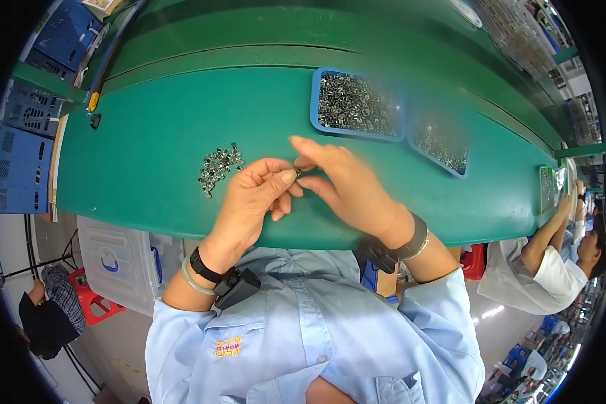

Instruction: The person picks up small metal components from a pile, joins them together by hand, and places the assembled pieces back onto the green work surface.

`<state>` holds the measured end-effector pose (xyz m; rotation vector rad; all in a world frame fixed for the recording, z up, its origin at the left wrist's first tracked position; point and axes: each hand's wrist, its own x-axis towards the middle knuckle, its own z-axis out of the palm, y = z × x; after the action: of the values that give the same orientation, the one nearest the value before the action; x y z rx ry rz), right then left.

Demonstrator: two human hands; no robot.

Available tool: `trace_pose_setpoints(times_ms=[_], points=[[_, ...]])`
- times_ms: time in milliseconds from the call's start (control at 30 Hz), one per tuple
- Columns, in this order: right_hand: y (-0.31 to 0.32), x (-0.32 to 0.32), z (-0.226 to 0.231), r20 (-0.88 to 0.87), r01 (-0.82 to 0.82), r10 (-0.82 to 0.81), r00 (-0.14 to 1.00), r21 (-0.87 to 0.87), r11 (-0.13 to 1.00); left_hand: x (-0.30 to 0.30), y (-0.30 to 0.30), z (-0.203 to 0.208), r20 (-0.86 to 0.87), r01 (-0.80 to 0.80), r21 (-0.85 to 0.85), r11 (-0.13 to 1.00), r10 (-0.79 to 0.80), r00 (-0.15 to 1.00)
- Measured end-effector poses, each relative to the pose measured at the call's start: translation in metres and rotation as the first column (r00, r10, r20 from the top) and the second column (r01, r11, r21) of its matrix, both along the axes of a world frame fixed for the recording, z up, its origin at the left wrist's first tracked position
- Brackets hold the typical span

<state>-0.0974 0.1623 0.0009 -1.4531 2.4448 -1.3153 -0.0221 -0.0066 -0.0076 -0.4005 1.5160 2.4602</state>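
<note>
Over the green work table [148,202], my left hand [249,198] and my right hand [357,185] meet fingertip to fingertip. A tiny dark metal piece [298,173] is pinched between them, mostly covered by the fingers, so its exact shape cannot be made out. My left thumb and forefinger press on it from the left. From the right, my right thumb and fingers close on the same spot. Just left of my left hand lies a loose pile of small shiny metal pieces [217,168].
Beyond my hands stands a blue tray [314,101] full of small metal parts. A second blue tray [438,163], partly blurred, adjoins it on the right. A yellow-tipped tool [93,102] is at the far left. Another person [545,276] works at the right, near a green tray [547,188].
</note>
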Motion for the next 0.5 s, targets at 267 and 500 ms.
trace_pose_setpoints(times_ms=[267,500], points=[[0.011,-0.001,0.004,0.279,-0.027,0.063,0.958,-0.132,0.991,0.007,0.010,0.004,-0.134,-0.045,-0.302,0.952,0.004,0.991],[0.015,0.004,0.005,0.432,0.025,0.050,0.900,-0.167,0.986,0.008,0.012,0.007,-0.169,-0.032,-0.346,0.938,-0.028,0.985]])
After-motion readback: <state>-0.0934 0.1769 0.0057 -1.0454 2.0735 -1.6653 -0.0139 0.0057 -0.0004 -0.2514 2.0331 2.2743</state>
